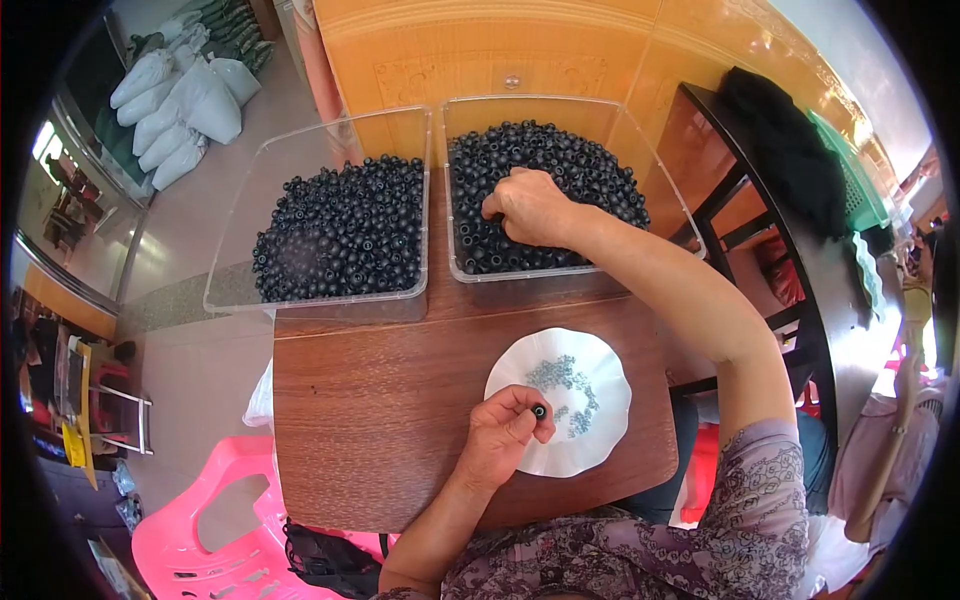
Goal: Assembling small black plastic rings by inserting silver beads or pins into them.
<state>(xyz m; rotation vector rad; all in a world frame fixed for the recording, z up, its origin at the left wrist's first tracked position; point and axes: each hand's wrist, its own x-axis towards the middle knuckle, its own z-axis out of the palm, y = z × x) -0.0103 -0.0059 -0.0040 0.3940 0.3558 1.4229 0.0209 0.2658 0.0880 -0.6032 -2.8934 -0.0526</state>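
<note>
My left hand (pixel 492 442) is closed above the near edge of a white wavy-rimmed plate (pixel 610 375), pinching a small round black part (pixel 540 411) with a hole in its end. Small clear bluish pieces (pixel 562 373) lie scattered on that plate. My right hand (pixel 535 207) reaches into the right clear plastic bin (pixel 530 273), its fingers curled down at the heap of black parts (pixel 600 185). Whatever its fingertips hold is hidden. Beside it, the left clear bin (pixel 243 245) holds another heap of similar black parts (pixel 345 235).
Both bins rest at the far side of a brown wooden table (pixel 370 420). A pink plastic chair (pixel 215 520) with a black bag (pixel 330 560) is at the near left. White sacks (pixel 205 105) are piled on the floor far left. A dark table (pixel 850 300) stands at the right, near another person (pixel 890 440).
</note>
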